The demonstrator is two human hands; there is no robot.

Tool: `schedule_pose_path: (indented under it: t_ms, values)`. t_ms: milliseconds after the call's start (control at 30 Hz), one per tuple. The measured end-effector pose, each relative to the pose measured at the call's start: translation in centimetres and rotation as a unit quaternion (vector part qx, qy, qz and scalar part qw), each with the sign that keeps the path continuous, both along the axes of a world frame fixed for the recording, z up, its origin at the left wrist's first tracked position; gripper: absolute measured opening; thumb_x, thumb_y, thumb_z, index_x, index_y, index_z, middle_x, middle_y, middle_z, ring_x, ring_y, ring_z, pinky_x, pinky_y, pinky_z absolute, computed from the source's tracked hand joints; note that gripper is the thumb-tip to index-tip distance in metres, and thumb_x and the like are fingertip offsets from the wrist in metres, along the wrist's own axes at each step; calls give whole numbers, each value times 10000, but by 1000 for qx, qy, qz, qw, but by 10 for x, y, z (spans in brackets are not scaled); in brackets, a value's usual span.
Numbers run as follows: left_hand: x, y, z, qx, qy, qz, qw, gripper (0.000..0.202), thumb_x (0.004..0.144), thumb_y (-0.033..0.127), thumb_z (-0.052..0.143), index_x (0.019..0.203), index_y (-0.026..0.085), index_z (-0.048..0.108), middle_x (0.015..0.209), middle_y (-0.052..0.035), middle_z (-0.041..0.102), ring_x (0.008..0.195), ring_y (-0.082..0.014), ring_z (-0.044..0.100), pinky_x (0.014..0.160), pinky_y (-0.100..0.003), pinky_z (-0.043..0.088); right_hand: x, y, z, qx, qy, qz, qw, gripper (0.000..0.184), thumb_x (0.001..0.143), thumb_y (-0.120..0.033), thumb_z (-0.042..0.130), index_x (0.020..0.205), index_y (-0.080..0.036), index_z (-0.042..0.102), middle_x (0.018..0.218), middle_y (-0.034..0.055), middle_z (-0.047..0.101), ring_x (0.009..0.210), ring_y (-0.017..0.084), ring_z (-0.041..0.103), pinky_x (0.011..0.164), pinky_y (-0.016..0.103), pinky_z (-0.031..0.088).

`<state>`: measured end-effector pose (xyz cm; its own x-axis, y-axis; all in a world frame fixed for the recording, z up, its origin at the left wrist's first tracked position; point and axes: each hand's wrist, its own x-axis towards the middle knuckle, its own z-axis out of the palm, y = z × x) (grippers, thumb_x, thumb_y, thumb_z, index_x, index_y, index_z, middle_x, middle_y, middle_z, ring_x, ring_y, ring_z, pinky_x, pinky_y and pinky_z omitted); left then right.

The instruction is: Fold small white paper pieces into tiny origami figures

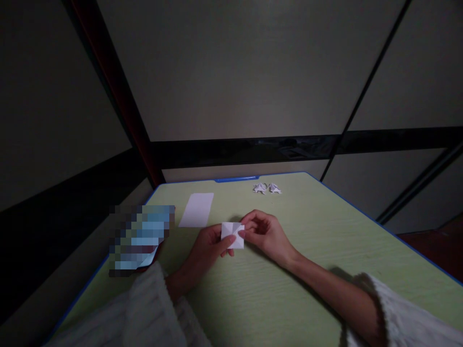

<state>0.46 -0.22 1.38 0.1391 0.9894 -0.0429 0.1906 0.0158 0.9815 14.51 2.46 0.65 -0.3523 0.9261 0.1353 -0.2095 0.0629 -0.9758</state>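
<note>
Between my hands, above the table, is a small folded square of white paper [237, 243] with crease lines running across it. My left hand [210, 243] pinches its left and lower part, the thumb lying on the front face and fingertips showing beneath. At the right edge my right hand [265, 233] grips the paper between thumb and fingers, near the upper right corner. The back of the paper is hidden from me.
A flat white sheet [197, 210] lies on the pale green table [311, 299], beyond my left hand. Two folded paper figures, one on the left [259, 188] and one on the right [275, 188], sit near the far edge. A pixelated device [144, 238] is at the left.
</note>
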Motion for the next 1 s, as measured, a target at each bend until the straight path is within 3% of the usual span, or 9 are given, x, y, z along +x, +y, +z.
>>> schedule_pose_path:
  t_ms: [300,600,1000]
  values:
    - [-2,1,-4,-4,-16,4,1000,177,637,284,510,638,111,546,451,52,441,434,-72,362,431,-188,254,1,1,-3,0,-10,1,1000,179,473,-149,677,606,-130,559,515,-36,538,460,50,468,466,177,367]
    - [-4,2,-6,-29,-40,18,999,155,621,275,527,633,120,539,475,52,454,445,-72,377,453,-190,285,2,-1,0,91,-21,7,996,20,542,-160,646,561,-158,641,675,12,552,573,73,505,531,199,405]
    - [-6,3,-13,-16,-70,2,997,163,646,279,510,614,120,520,434,60,416,397,-52,331,399,-178,236,5,2,0,128,-61,24,990,37,580,-191,629,600,-175,655,708,27,540,582,84,491,534,220,401]
